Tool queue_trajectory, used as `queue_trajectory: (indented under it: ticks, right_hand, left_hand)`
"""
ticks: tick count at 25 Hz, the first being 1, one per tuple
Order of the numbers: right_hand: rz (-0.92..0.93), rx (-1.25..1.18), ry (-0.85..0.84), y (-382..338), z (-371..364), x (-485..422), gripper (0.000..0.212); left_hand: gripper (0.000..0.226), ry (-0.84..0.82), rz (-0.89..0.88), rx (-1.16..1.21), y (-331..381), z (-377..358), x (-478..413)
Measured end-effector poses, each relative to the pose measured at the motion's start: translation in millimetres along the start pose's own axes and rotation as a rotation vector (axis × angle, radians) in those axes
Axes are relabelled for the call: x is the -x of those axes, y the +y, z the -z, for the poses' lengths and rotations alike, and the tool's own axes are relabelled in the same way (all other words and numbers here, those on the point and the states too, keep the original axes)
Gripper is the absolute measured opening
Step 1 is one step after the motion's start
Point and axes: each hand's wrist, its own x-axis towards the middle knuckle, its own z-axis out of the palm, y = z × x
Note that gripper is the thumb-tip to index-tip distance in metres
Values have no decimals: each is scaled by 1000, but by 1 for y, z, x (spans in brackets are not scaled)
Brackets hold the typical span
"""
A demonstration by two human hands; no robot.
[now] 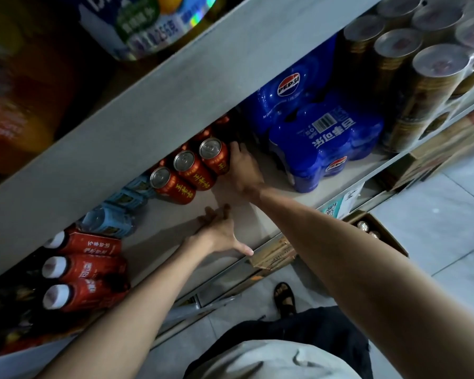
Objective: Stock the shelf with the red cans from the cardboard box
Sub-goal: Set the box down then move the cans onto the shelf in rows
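fingers of the right hand (pixel 242 170) reach to the side of the red can (pixel 215 157) at the right end of the row. the grip is not closed on it; the fingertips go behind the can, so i cannot tell if they touch it. the left hand (pixel 220 232) lies open and flat on the shelf (pixel 175 231), holding nothing, with its thumb near the front edge.

three red cans stand in the front row, side by side and touching, with silver tops. more red cans show in the dark behind them, but i cannot count those. a full can is hard and smooth, and i think a bit heavy for its size. it could slip or tip, so it is best to hold it around the middle with the fingers on one side and the thumb on the other.

left of the cans sit blue packs (pixel 115 212), then three red bottles (pixel 85 272) with white caps. right of the hand are two blue pepsi packs (pixel 320 140), then gold cans (pixel 422 75) in clear wrap. the cardboard box (pixel 386 236) sits open on the floor under the right arm, and a few can tops show inside it, so more cans are left to put up.
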Motion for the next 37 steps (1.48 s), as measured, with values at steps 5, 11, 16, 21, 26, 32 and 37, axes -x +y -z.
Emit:
queue_trajectory:
  ticks: [5, 11, 16, 21, 26, 32, 37]
  right_hand:
    - [-13, 12, -33, -3, 2, -17, 74]
    - [-31, 52, -43, -3, -1, -20, 84]
    - [-66, 26, -102, -9, 5, -20, 84]
    - [-60, -103, -22, -15, 44, 45, 47]
    - [-235, -82, 153, 21, 132, 176, 21]
    - [-615, -93, 221, 102, 192, 286, 17]
    - [-900, -35, 155, 215, 201, 351, 15]
  left_hand:
    - [139, -1, 3, -15, 1, 2, 1]
    - [139, 8, 19, -50, 5, 1, 4]
    - [139, 13, 32, -28, 3, 2, 1]
    - [115, 56, -10, 85, 5, 6, 4]
    - [38, 657, -472, 242, 83, 4, 30]
    - [17, 148, -626, 409, 197, -51, 49]
    - [16, -352, -119, 782, 254, -115, -6]
